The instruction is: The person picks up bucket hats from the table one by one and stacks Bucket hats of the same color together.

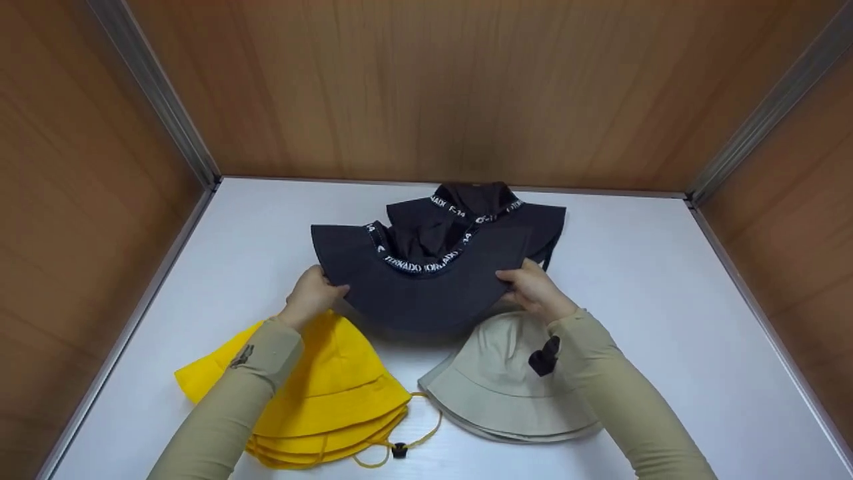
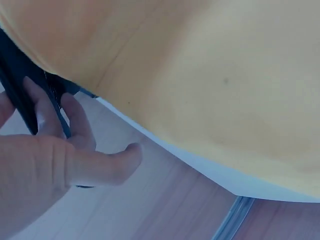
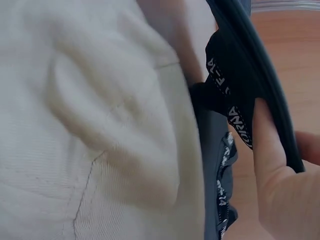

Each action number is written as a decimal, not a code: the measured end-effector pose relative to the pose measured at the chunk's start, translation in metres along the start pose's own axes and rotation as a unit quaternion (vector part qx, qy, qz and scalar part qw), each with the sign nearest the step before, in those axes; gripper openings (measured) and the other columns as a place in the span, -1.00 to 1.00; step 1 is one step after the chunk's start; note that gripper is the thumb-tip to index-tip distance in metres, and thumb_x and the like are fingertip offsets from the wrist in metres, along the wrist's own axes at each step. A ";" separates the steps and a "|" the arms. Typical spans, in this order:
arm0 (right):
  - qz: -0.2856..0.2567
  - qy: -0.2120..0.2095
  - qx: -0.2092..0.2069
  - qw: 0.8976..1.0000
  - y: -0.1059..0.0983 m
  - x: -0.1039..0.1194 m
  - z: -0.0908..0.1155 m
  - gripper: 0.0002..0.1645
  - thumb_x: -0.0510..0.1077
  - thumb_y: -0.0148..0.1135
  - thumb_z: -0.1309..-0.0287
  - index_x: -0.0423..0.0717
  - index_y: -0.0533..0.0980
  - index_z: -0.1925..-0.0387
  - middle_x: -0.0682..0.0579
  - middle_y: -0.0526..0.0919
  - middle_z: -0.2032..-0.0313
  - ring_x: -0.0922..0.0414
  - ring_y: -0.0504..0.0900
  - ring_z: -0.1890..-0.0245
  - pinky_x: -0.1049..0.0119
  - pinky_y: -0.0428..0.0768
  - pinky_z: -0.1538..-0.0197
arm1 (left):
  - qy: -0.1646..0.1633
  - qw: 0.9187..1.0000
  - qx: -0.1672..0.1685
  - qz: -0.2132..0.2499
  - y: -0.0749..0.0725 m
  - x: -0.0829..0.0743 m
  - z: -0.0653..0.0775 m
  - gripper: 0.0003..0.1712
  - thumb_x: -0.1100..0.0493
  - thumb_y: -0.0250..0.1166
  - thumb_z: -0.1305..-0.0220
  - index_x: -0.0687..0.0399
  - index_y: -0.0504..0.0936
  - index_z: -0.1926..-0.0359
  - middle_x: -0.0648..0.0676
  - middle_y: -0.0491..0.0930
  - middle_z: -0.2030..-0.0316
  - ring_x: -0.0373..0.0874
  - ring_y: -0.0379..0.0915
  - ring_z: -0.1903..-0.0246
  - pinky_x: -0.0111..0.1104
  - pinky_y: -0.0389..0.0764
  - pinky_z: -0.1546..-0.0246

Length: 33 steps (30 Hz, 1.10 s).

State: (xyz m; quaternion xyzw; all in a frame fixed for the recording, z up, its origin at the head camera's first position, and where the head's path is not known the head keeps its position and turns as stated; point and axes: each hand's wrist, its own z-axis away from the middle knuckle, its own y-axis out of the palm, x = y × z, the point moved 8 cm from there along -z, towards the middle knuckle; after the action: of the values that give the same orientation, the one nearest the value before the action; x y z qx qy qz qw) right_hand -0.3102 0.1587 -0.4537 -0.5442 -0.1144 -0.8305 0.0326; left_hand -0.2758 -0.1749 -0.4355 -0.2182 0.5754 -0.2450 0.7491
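A black bucket hat (image 1: 426, 300) with white lettering round its inner band is held up, opening tilted upward, at the middle of the table. My left hand (image 1: 313, 293) grips its brim at the left side, and my right hand (image 1: 533, 290) pinches the brim opposite. In the right wrist view, the thumb and fingers of the right hand (image 3: 290, 185) clasp the dark brim (image 3: 267, 70). The left wrist view shows the left hand (image 2: 50, 155) with fingers around the dark edge. Behind the held hat lies another black hat (image 1: 546, 220), partly hidden by it.
A stack of yellow bucket hats (image 1: 340, 400) lies at the front left, partly under my left forearm, with a cord and black cord lock (image 1: 399, 451) beside it. Beige bucket hats (image 1: 506, 400) are stacked at the front right. Wooden panels (image 1: 453, 87) enclose the white table (image 1: 666, 320).
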 end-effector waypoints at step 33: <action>0.101 0.117 -0.066 0.986 -0.026 -0.037 -0.010 -0.48 -0.32 -0.12 -0.26 -0.41 0.15 -0.23 -0.04 0.51 0.30 0.15 0.58 0.30 0.21 0.55 -0.04 | -0.091 0.987 0.077 -0.103 0.023 0.035 -0.010 -0.15 0.18 0.03 -0.23 0.47 -0.17 -0.39 0.45 -0.04 -0.38 0.27 0.17 -0.26 0.28 -0.17 -0.23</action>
State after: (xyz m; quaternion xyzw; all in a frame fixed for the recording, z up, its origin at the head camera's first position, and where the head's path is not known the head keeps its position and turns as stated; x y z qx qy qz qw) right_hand -0.3091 0.1795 -0.4949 -0.4529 0.0010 -0.8867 0.0929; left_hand -0.2749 -0.1788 -0.4778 -0.2395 0.4584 -0.3436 0.7839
